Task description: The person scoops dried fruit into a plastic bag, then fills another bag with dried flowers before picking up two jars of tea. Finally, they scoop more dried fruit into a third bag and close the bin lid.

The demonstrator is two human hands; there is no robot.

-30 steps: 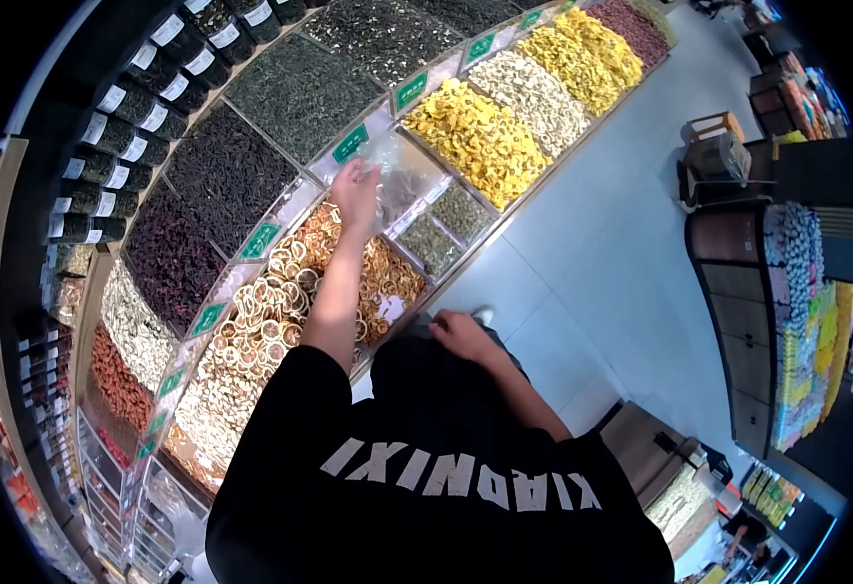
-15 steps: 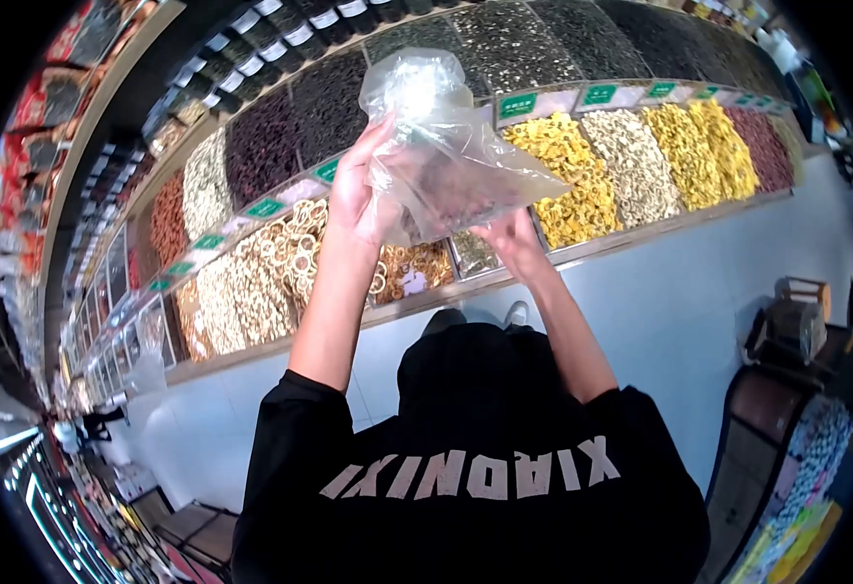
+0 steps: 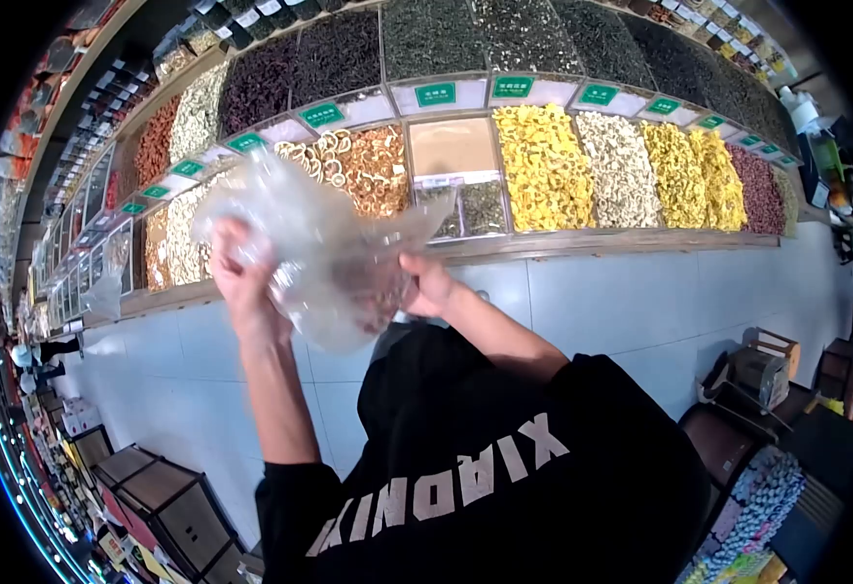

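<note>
A clear plastic bag (image 3: 324, 268) hangs in front of my chest, blurred by motion, with something dark reddish in its right part. My left hand (image 3: 241, 273) is closed on the bag's crumpled left side, its fingers partly behind the film. At the bag's right edge, my right hand (image 3: 431, 284) grips the plastic, thumb on the near side and the other fingers mostly hidden. Beyond the bag are bins of dried goods: citrus-like slices (image 3: 380, 170), yellow flowers (image 3: 543, 165) and pale pieces (image 3: 616, 165).
A wooden ledge (image 3: 562, 243) edges the bins along the aisle. Green labels (image 3: 436, 94) divide the front row from dark dried goods behind. Brown cabinets (image 3: 159, 496) stand at lower left. A wooden stool (image 3: 772, 355) and a dark chair (image 3: 723, 443) are at right.
The bag and both hands have moved left and lower, nearer my body. My view has turned right, uncovering a bin with a brown bottom and small clear packs. Both hands stay on the bag.
</note>
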